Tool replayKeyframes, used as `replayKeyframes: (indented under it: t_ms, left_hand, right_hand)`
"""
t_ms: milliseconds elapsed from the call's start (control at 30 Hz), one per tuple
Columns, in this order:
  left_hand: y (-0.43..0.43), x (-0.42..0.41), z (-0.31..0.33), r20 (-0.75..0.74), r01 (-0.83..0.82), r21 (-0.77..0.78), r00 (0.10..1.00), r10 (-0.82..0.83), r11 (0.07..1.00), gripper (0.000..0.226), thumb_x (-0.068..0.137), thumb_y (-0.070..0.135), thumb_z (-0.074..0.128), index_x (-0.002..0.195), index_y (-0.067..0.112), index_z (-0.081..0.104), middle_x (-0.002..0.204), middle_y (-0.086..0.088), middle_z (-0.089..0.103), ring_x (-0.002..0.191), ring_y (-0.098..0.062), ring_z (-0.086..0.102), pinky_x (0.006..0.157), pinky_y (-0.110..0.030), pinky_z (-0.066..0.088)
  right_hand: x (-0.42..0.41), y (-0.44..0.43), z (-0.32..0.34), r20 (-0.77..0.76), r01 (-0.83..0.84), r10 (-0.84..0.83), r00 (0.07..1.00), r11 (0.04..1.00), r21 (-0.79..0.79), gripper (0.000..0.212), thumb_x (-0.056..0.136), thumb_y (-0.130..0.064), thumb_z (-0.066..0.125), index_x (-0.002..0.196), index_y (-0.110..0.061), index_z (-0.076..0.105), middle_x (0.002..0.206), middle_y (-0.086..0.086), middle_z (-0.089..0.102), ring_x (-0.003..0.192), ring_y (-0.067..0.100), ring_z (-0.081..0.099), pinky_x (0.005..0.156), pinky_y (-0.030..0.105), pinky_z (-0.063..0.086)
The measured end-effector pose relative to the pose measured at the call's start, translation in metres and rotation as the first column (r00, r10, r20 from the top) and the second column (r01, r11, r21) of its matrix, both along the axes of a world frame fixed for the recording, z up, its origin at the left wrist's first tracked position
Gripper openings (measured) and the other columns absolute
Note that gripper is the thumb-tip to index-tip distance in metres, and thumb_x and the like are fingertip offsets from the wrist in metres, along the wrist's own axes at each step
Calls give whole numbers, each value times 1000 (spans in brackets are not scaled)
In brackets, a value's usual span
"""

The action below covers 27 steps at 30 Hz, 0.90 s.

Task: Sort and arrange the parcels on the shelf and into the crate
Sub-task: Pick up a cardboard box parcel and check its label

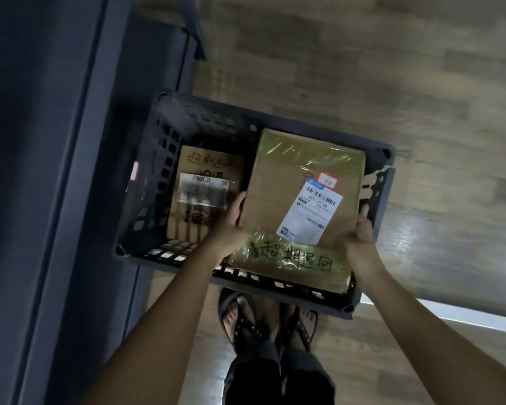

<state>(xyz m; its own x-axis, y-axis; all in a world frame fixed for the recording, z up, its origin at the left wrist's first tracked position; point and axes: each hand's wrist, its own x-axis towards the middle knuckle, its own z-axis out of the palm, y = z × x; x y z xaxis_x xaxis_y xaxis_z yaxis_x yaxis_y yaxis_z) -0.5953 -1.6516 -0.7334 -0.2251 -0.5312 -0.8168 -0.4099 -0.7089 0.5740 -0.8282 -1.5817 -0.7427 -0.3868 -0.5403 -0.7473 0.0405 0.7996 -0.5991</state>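
Item 1: large parcel (pixel 298 197), taped cardboard. I hold it in the crate (pixel 158 159), right half, near end by the near rim. L hand (pixel 231 226) fingers curled on its left edge; R hand (pixel 360 244) grasping its right edge.
Item 2: small parcel (pixel 205 194), flat in crate, left half.

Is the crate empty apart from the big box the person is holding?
No: a smaller parcel lies inside the crate, left of the large parcel that the left hand and right hand grip.
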Motion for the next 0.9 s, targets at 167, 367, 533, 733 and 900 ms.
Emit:
replayKeyframes:
  t_ms: [167,367,533,733,900]
  left_hand:
    - [-9,-25,-31,218,87,70,971,-100,994,79,93,2,39,152,33,-2,161,-3,14,133,-27,40,102,-42,42]
    - [-22,-51,-64,250,-4,110,968,-23,994,70,94,12,42,154,20,5,160,-8,17,142,-27,27,104,-32,29]
    - [-10,-56,-84,352,29,156,932,-83,987,66,96,9,41,154,16,9,156,-15,25,136,-33,35,109,-37,36]
    - [-18,-54,-80,361,78,214,920,-153,974,60,95,16,43,151,12,21,152,-16,33,132,-33,41,108,-39,37]
    - [-23,-61,-47,307,137,191,932,-191,972,65,96,24,41,154,20,10,158,-12,20,139,-32,32,110,-42,34]
  right_hand:
    - [8,-10,-36,50,45,-56,997,979,198,50,93,-1,42,138,-13,26,107,3,53,100,22,54,67,28,45]
    - [5,-26,-72,89,183,-226,970,920,346,49,94,-25,47,141,-16,34,133,14,52,115,31,52,96,46,45]
    - [7,-32,-88,119,148,-221,968,886,438,54,92,-30,49,141,-12,38,137,18,50,123,35,50,103,53,41]
    - [7,-33,-86,113,75,-142,983,887,456,60,93,-34,47,146,-15,29,144,17,42,128,37,45,105,53,38]
    - [21,-50,-56,86,33,-76,993,910,414,52,98,-38,39,145,-15,32,139,18,46,118,35,51,96,43,45]
